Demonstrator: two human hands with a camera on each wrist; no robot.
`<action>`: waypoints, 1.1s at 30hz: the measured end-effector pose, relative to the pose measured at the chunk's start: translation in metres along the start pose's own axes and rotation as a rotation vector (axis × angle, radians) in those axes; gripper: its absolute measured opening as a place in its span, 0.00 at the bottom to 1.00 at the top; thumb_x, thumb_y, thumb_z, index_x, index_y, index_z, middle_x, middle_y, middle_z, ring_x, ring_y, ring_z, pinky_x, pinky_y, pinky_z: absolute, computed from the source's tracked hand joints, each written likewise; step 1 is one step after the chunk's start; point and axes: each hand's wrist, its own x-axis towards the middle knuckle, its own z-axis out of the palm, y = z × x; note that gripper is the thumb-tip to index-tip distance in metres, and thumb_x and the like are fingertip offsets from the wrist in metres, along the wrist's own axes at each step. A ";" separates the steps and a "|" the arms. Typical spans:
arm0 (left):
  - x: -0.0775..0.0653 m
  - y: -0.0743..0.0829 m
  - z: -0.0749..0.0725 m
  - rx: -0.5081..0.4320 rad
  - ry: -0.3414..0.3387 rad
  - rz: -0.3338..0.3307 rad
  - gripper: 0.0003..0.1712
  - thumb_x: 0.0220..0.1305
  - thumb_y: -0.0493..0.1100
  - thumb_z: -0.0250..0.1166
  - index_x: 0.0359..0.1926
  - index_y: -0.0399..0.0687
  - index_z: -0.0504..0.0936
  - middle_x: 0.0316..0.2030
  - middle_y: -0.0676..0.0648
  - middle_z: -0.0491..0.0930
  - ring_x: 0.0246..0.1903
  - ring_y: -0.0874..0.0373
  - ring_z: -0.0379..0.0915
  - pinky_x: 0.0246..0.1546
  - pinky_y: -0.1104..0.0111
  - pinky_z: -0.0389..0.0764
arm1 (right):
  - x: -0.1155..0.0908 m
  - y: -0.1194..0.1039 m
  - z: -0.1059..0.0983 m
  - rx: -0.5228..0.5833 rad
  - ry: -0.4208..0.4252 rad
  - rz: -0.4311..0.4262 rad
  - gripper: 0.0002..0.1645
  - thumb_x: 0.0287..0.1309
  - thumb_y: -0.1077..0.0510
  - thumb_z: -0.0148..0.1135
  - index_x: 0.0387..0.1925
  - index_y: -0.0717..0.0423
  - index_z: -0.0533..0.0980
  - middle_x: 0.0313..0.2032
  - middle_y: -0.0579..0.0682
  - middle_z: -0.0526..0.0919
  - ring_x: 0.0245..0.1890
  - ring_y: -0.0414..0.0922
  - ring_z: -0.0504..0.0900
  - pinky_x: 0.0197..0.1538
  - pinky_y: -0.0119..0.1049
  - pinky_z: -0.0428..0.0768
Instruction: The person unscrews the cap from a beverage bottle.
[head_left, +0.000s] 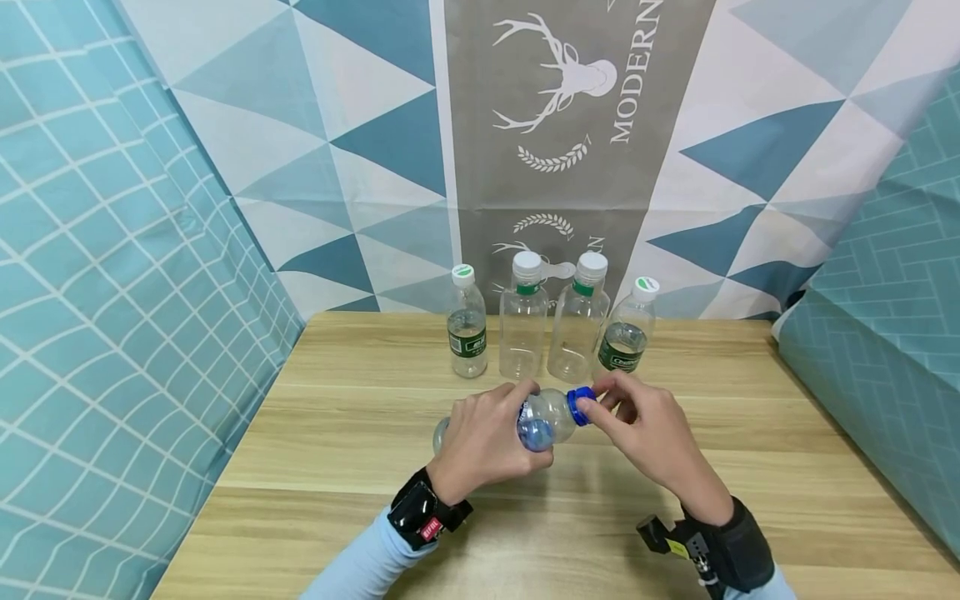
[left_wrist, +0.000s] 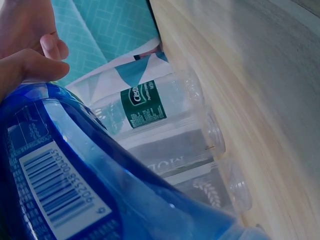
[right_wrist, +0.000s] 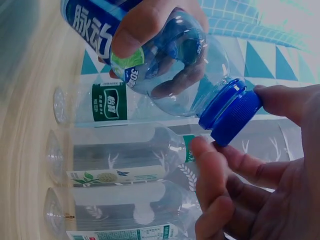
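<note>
Clear bottle (head_left: 556,410) (blue-labelled) tipped sideways, blue cap (right_wrist: 237,118) at its mouth.

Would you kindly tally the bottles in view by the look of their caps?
Blue-capped bottle: 1
Bottles with plain white caps: 2
Bottles with green-marked white caps: 2
Total: 5

The left hand (head_left: 483,433) grips, back upward, its thumb (right_wrist: 126,42) on the grip's near side. Just right of that grip, the right hand (head_left: 656,429) pinches between thumb and bent fingers (right_wrist: 260,170). Sleeved forearms (head_left: 367,554) slant in from below each hold.
</note>
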 end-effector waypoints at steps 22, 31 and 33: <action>0.003 -0.001 -0.001 -0.051 -0.024 0.004 0.40 0.37 0.67 0.78 0.54 0.60 0.78 0.35 0.57 0.86 0.24 0.64 0.77 0.19 0.76 0.70 | 0.000 0.007 0.000 0.135 0.020 -0.196 0.18 0.60 0.64 0.72 0.51 0.52 0.84 0.41 0.50 0.89 0.19 0.38 0.79 0.23 0.30 0.79; 0.001 -0.002 0.000 0.009 -0.002 -0.001 0.41 0.37 0.68 0.77 0.53 0.61 0.77 0.34 0.56 0.85 0.23 0.63 0.77 0.18 0.74 0.69 | 0.001 0.002 0.000 0.108 -0.075 0.021 0.15 0.67 0.53 0.68 0.50 0.58 0.81 0.31 0.50 0.85 0.19 0.39 0.79 0.24 0.32 0.79; 0.001 -0.002 -0.001 0.009 0.001 -0.001 0.41 0.36 0.68 0.77 0.53 0.61 0.78 0.34 0.56 0.85 0.23 0.63 0.77 0.18 0.74 0.70 | 0.001 0.002 -0.001 0.094 -0.081 0.001 0.15 0.66 0.54 0.68 0.49 0.58 0.81 0.29 0.48 0.84 0.20 0.39 0.79 0.24 0.31 0.79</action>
